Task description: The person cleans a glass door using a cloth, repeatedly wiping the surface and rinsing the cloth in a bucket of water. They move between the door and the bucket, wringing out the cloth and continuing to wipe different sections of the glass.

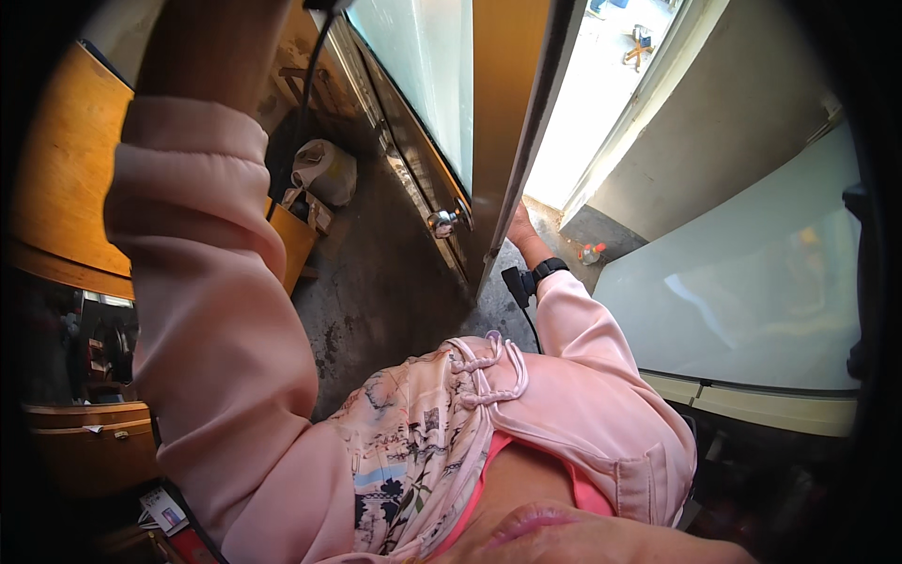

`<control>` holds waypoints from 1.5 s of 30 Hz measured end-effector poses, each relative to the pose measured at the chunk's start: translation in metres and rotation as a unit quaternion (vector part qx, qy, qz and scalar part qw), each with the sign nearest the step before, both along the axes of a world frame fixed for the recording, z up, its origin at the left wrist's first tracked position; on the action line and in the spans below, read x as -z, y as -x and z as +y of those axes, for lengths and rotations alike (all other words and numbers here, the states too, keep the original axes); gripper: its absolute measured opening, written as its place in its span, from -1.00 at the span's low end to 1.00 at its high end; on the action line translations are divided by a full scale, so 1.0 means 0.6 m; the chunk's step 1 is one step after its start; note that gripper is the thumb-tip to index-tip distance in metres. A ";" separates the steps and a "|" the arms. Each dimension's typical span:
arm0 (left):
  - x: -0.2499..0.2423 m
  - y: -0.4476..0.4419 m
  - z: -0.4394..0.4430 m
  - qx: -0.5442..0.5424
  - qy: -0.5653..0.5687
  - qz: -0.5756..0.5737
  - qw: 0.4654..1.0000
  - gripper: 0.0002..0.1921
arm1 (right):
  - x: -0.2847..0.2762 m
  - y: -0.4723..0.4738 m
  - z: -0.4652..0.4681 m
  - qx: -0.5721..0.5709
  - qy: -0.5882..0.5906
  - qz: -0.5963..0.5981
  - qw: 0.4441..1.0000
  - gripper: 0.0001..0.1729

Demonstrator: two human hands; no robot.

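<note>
A wooden door (509, 92) with a pale glass pane (423, 63) stands ajar in front of me, its edge towards me. A round metal knob (444, 223) sticks out from its left face. My right hand (520, 227) is low at the right side of the door edge, partly hidden behind it; its fingers cannot be seen. A black band with a small device (533, 280) and a cable is on the right wrist. The left arm is raised, and its hand is out of view past the top edge. Another black cable (310, 92) hangs beside the left forearm.
Bright light comes through the doorway (557, 134), with a small stool (638, 49) outside. A white glossy appliance, possibly a refrigerator (740, 296), stands at right. Near it is a small bottle (589, 254) on the floor. Wooden furniture (67, 176) and a plastic bag (325, 173) are at left.
</note>
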State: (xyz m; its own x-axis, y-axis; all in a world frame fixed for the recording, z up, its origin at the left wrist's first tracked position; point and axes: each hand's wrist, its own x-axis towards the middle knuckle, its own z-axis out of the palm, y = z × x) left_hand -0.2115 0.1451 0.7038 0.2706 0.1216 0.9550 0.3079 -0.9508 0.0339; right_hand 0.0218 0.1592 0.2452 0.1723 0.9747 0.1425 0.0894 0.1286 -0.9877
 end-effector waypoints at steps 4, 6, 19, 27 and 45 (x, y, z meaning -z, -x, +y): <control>0.104 -0.074 0.112 0.035 0.109 -0.058 0.992 -0.63 | 0.022 -0.016 0.010 -0.008 0.016 0.005 1.000 -0.68; 0.197 -0.106 0.117 0.068 0.227 -0.105 0.966 -0.60 | 0.017 -0.028 0.006 -0.023 0.008 -0.249 0.968 -0.67; 0.224 -0.127 0.071 0.342 0.644 -0.448 0.518 -0.50 | 0.015 -0.031 0.010 -0.011 -0.046 -0.083 0.995 -0.63; -0.086 -0.004 -0.033 0.220 0.389 -0.191 0.874 -0.50 | 0.040 -0.014 0.020 -0.016 -0.003 0.171 0.985 -0.66; 0.073 -0.108 0.270 0.217 0.356 -0.232 0.879 -0.47 | 0.015 -0.053 0.005 -0.093 0.024 0.031 0.995 -0.70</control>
State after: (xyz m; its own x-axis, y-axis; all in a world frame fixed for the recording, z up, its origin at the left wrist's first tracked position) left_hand -0.1465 0.3070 0.6598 0.0397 0.7150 0.6980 -0.2823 -0.6621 0.6943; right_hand 0.0538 0.1621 0.2365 -0.0053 0.9959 0.0902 0.0074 0.0902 -0.9959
